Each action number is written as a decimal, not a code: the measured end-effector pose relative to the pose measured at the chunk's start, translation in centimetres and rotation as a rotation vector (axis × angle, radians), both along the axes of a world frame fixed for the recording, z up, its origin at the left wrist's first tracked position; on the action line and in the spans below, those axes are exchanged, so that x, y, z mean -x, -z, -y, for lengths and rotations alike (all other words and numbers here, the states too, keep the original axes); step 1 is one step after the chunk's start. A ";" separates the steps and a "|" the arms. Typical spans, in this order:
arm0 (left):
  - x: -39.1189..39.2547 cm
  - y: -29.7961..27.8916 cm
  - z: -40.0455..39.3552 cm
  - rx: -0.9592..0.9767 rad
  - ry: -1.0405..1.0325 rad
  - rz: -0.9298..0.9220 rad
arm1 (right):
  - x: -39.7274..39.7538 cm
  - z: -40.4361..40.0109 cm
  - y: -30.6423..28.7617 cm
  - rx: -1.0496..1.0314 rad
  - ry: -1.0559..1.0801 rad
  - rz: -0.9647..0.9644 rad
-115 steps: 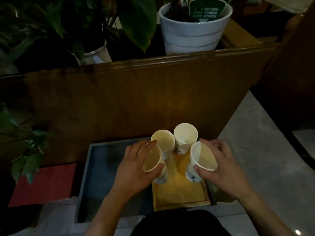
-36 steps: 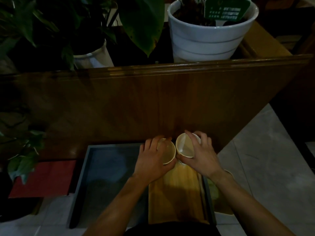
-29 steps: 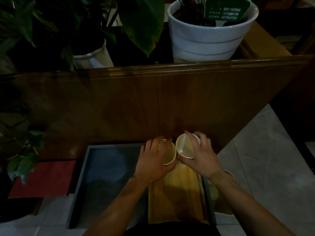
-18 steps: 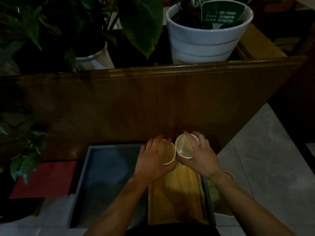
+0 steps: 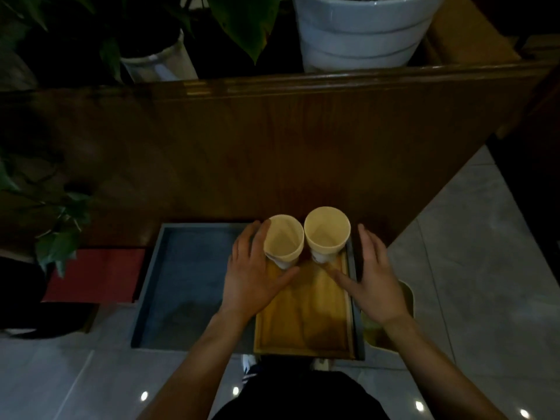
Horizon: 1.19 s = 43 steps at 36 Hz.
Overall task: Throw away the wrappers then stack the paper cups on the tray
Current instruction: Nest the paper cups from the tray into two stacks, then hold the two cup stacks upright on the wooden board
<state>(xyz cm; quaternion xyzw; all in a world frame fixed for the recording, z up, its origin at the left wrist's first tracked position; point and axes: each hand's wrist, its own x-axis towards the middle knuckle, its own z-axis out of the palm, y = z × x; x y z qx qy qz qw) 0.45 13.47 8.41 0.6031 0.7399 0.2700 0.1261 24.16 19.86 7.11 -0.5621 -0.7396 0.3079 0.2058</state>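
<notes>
Two paper cups stand side by side at the far end of a wooden tray (image 5: 303, 322): the left cup (image 5: 285, 241) and the right cup (image 5: 327, 231), each looking like a nested stack. My left hand (image 5: 254, 274) is spread beside the left cup, its fingers along the cup's left side and its thumb just below the base. My right hand (image 5: 375, 277) lies open to the right of the right cup, apart from it, over the tray's edge. No wrappers are visible.
The wooden tray sits in the right part of a larger grey tray (image 5: 188, 283) on the tiled floor. A wooden partition (image 5: 272, 140) rises right behind it, with a white plant pot (image 5: 357, 31) above. A yellowish bin (image 5: 406, 295) is under my right wrist, a red box (image 5: 94, 274) at left.
Both hands have let go of the cups and drawn back and apart. The two cups now stand free on the wooden tray.
</notes>
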 end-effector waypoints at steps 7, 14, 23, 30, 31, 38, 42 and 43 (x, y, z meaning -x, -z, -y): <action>-0.2 2.4 4.4 0.090 -0.157 0.098 | -2.3 3.1 2.5 0.103 -0.009 0.178; 0.1 4.8 7.7 0.328 -0.070 0.074 | -3.2 6.0 3.7 0.193 -0.149 0.330; 2.1 5.7 10.2 0.639 0.250 -0.055 | -2.8 9.7 4.0 0.240 -0.188 0.447; 3.6 6.0 11.6 0.650 0.406 -0.067 | -1.8 12.7 3.7 0.267 -0.211 0.432; 3.9 6.0 11.5 0.646 0.422 -0.076 | -1.7 13.0 3.7 0.264 -0.209 0.430; 5.1 6.7 10.8 0.642 0.501 -0.127 | -1.4 14.3 4.0 0.248 -0.194 0.397; 5.4 7.1 9.8 0.645 0.511 -0.124 | -1.8 14.0 4.9 0.192 -0.178 0.395; 5.4 7.3 9.6 0.637 0.515 -0.130 | -2.0 13.8 5.1 0.179 -0.182 0.407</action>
